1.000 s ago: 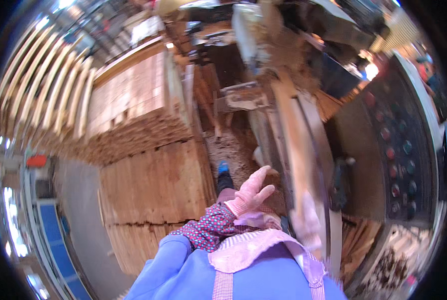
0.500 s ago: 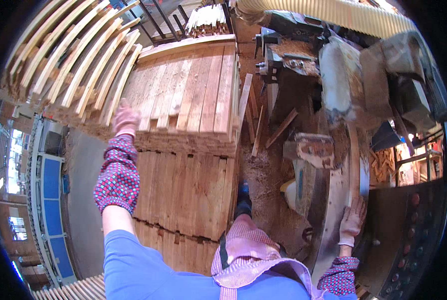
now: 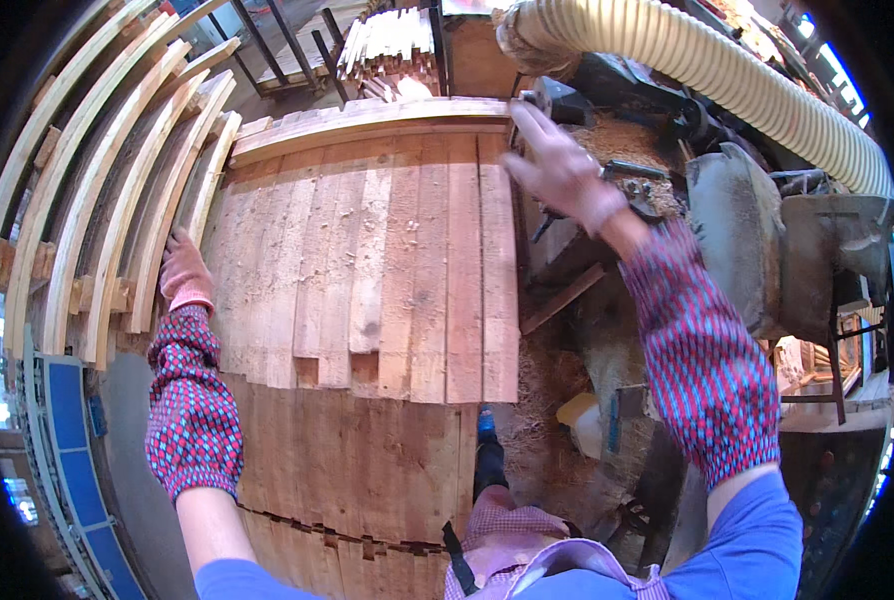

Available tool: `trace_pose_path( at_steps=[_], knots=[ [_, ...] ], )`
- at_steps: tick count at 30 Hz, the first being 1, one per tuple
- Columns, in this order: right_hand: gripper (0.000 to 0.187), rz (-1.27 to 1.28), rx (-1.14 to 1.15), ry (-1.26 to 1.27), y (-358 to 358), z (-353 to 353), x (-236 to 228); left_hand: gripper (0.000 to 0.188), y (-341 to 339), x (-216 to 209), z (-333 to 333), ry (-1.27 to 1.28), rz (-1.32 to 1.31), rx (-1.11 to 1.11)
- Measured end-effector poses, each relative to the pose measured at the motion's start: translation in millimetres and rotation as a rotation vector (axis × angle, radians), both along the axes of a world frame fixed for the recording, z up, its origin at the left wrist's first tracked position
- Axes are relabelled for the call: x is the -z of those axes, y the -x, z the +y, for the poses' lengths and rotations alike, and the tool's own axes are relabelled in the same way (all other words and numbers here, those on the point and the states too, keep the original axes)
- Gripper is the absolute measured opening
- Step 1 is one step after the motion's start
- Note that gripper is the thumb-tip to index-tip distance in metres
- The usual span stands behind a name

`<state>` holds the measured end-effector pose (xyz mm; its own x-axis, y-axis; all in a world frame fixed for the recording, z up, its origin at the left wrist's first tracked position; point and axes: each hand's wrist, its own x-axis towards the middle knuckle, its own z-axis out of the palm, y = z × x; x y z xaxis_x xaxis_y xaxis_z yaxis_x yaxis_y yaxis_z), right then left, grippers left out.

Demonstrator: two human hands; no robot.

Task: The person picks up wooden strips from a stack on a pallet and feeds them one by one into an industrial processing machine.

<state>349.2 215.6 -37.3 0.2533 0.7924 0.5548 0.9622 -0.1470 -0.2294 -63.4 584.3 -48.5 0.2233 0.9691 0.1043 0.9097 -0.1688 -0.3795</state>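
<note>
**Partly obscured hand contacts at a board stack (image 3: 397, 270)**

The stack occupies the centre, its near side cut off below. At left, the dark rim crops a row of pale slats (image 3: 117, 200). At right stands a dusty machine (image 3: 732, 230), its far side partly hidden by a ribbed hose (image 3: 707, 70). The right hand (image 3: 559, 165), slightly blurred, extends straightened fingers around nothing visible at the stack's far right corner; contact is unclear. The left hand (image 3: 185, 275) lies beside the rightmost slats; whether it grips cannot be told.

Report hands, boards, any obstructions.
Left pink-gloved hand at pale wooden slats. Right pink-gloved hand open near flat brown wooden boards. Pale sawdust on top.
</note>
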Motion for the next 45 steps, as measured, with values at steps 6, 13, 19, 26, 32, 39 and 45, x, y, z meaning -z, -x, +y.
trace_pose_path(
  at_steps=[6, 13, 19, 26, 32, 39, 45],
  knots=[
    [0.050, 0.083, 0.145, 0.700, -37, 139, -3, 0.052, -18, 1, -3, 0.083, 0.040, -0.010],
    [0.037, -0.089, -0.085, 0.675, 51, 105, -19, 0.068, -29, -20, -27, 0.147, -0.093, -0.083],
    [0.033, 0.127, -0.169, 0.519, 131, 35, -20, 0.101, -48, -53, -52, 0.351, -0.227, -0.132],
    [0.049, 0.679, -0.071, 0.597, 152, -113, -34, 0.100, -92, -48, -92, 0.394, -0.494, -0.154],
    [0.048, 1.073, -0.110, 0.427, 189, -131, -12, 0.090, -69, -37, -64, 0.496, -0.605, -0.109],
    [0.050, 1.303, -0.123, 0.395, 215, -188, -9, 0.075, -81, -40, -87, 0.376, -0.692, -0.110],
    [0.052, 1.365, -0.083, 0.403, 227, -193, -23, 0.077, -63, -46, -124, 0.431, -0.812, -0.147]
  ],
)
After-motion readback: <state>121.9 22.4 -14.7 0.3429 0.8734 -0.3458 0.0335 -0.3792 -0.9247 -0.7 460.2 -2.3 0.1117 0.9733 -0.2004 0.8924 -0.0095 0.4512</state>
